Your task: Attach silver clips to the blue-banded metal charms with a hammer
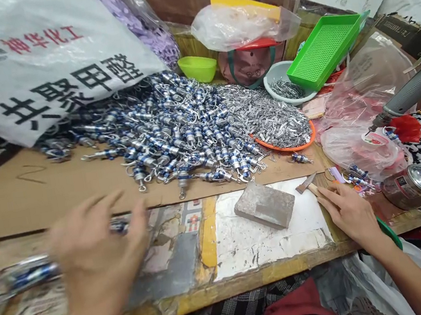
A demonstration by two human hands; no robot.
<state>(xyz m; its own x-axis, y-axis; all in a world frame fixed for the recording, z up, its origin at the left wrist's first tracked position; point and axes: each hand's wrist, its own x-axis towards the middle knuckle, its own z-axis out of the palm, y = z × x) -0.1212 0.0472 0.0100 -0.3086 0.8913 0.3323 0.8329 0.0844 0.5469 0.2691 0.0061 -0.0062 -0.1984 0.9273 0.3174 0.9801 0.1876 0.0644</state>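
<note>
My left hand [92, 245], smeared by motion, is over the left part of the bench with thumb and fingers apart. A small blue-and-silver metal piece [119, 225] shows in the gap between them; it seems to lie beyond the hand rather than in its grip. More blue-and-silver pieces [33, 273] lie to its left, blurred. My right hand [349, 210] pinches the wooden handle of a small hammer [306, 183], its head low at the edge of a white sheet [229, 250]. On that sheet, left of the hammer, rests a grey stone block [265, 205].
A big heap of blue-and-silver pieces [173, 126] covers the cardboard [41, 200] behind. Small metal plates [268, 116] overfill an orange-rimmed tray [304, 143]. At right are a power screwdriver [415, 85], a lidded metal pot [419, 188] and a green basket [325, 51].
</note>
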